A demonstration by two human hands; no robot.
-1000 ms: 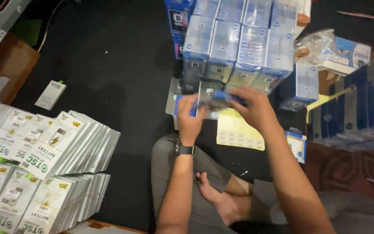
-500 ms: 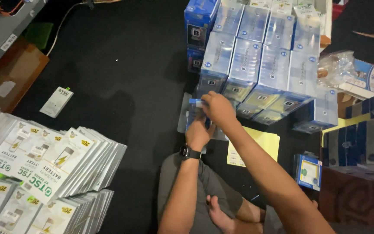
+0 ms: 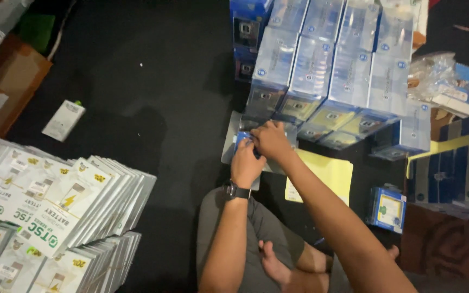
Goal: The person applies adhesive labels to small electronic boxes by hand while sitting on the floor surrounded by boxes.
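Two hands meet at frame centre: left hand (image 3: pixel 246 163) and right hand (image 3: pixel 270 141) both pinch a small blue packet (image 3: pixel 243 139), just below the stacked clear boxes (image 3: pixel 327 70). White packets (image 3: pixel 55 206) lower left.

Both arms extended forward over crossed legs; left hand (image 3: pixel 246 163) and right hand (image 3: pixel 270 142) meet, fingers curled, touching; watch on left wrist

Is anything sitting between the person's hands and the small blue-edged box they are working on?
Nothing visible does. The left hand and the right hand are both already on the small blue-edged box, just in front of the stacked clear boxes. The fingers cover most of it.
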